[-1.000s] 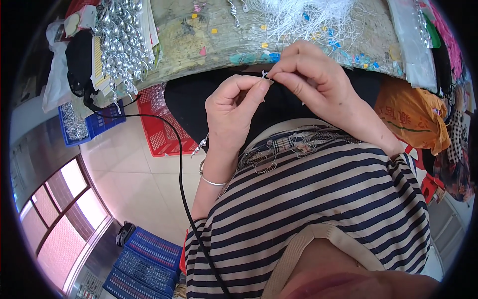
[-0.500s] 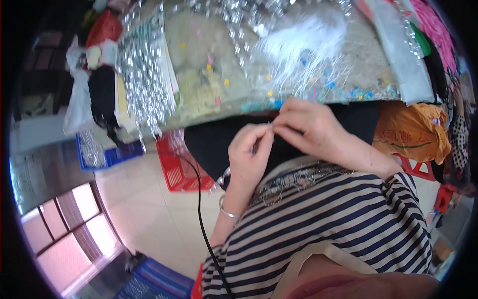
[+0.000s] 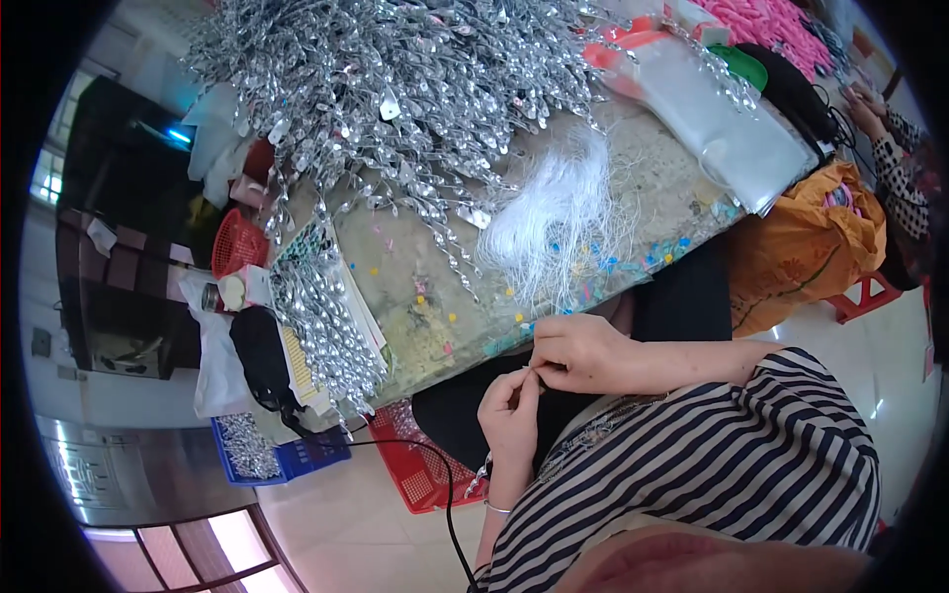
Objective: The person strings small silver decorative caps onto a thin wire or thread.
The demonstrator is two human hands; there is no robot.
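Note:
My left hand (image 3: 508,423) and my right hand (image 3: 583,354) meet fingertip to fingertip just off the table's near edge, above my lap. Thumb and forefinger are pinched on each hand, and whatever they hold is too small to make out. Beyond my right hand, a loose bundle of fine white threads (image 3: 559,222) lies on the worn table (image 3: 420,321). Silver beaded strands (image 3: 395,109) form a large heap across its far side. More silver strands (image 3: 331,336) lie in a row over papers at the left edge. Some silver chain-like pieces (image 3: 593,432) rest on my lap.
Clear plastic bags (image 3: 732,128) lie at the table's right, beside an orange bag (image 3: 816,242). A red basket (image 3: 420,484) and a blue basket (image 3: 297,463) stand below the left edge. A black cable (image 3: 450,474) hangs by my left arm. Another person's hand (image 3: 867,111) shows far right.
The view has tilted up, so the silver heap shows more fully and my hands sit lower in the picture. Both hands stay pinched together.

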